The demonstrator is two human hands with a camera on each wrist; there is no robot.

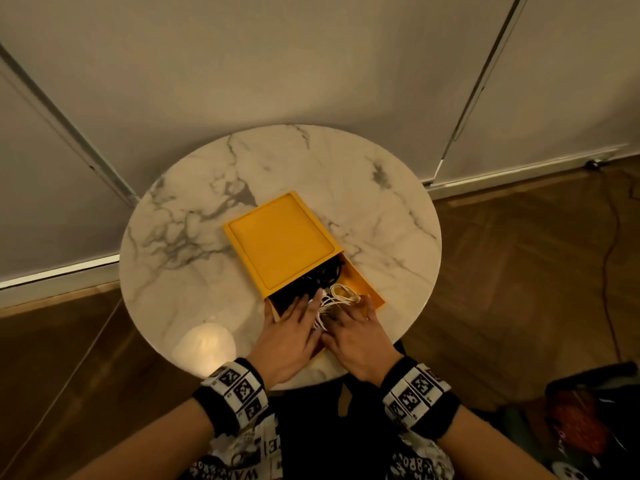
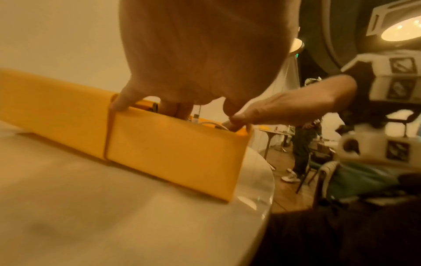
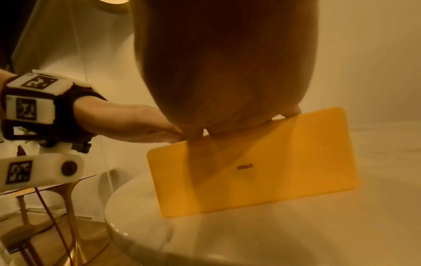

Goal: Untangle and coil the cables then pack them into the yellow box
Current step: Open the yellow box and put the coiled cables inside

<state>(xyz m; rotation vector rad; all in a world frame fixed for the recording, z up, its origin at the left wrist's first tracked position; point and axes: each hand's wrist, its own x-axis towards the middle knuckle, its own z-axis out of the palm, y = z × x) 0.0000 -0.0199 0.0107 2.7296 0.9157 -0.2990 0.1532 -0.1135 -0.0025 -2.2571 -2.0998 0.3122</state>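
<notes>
Rectangular yellow plastic box (image 1: pixel 360 289) sits centre frame on the round marble table (image 1: pixel 194 244), flat yellow lid (image 1: pixel 280 242) half slid on. Left hand (image 1: pixel 289 336) and right hand (image 1: pixel 360 336), fingers straight, press white cables (image 1: pixel 337 297) and black cables (image 1: pixel 322 271) down, likely so the lid clears.

round marble table (image 1: pixel 194 237) against pale wall panels (image 1: pixel 311 64), brown wood floor (image 1: pixel 519 271), warm dim light
</notes>
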